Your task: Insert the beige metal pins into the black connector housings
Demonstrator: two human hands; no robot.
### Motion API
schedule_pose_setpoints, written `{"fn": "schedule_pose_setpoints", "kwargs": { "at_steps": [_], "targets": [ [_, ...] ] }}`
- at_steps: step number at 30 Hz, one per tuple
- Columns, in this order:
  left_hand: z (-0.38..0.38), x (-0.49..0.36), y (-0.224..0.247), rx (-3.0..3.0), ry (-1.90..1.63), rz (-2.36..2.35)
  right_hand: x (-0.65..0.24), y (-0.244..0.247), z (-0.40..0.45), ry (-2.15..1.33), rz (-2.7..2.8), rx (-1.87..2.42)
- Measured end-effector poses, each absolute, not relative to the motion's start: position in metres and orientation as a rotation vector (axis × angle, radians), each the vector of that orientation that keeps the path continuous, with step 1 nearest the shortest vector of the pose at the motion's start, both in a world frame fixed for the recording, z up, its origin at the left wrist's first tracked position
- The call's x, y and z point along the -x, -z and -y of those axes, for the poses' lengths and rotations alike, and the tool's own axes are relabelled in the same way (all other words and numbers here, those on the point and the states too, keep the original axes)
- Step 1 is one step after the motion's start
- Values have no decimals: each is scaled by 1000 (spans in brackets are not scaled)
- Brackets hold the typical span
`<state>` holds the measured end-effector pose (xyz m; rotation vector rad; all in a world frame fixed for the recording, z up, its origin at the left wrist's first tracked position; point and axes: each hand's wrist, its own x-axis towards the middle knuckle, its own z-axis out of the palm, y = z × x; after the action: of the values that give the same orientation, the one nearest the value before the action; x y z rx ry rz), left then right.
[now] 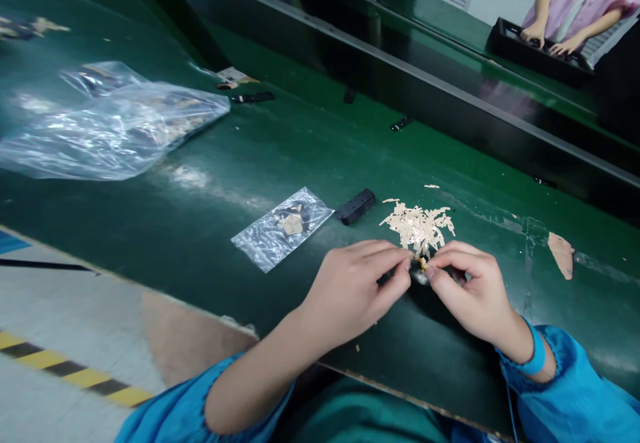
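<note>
My left hand (357,289) and my right hand (473,288) meet over the green bench, both with fingers pinched. Between their fingertips is a small part with a yellow-orange bit (423,264); its kind is too small to tell. The left fingertips close on its left side or on something beside it, which I cannot make out. Just behind the fingers lies a loose pile of small cream-coloured strips (417,226). A black oblong block (356,207) rests to the left of the pile. Beside it is a clear plastic bag (270,246) with beige and black pieces inside.
A large clear bag (115,129) of parts lies at the left. Small black pieces (254,97) are scattered toward the back ledge (400,63). A tan scrap (561,255) is at the right. Across the bench, a person in pink (583,3) handles a black tray (543,56).
</note>
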<state>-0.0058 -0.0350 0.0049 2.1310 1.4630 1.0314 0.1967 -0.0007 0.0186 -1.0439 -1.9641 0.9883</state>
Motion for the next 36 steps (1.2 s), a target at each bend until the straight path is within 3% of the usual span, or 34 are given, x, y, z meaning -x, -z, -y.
{"fn": "schedule_pose_setpoints", "kwargs": {
  "at_steps": [5,11,16,24,36],
  "targets": [
    [23,4,1,-2069,-778,-1686,-202,-29,-5,-1060,1911,1113],
    [22,3,-19,-1554,-840,-1203,-207,-33,-11,-1199,2027,1088],
    [24,8,-23,-1397,-875,-1162,-208,-32,-11,-1198,2119,1073],
    [31,2,-19,-1703,-1039,-1344,-204,-33,-1,-563,2225,1086],
    [34,0,-9,-2228,-1043,-1240,-202,-27,-5,-1012,2078,1056]
  ]
}}
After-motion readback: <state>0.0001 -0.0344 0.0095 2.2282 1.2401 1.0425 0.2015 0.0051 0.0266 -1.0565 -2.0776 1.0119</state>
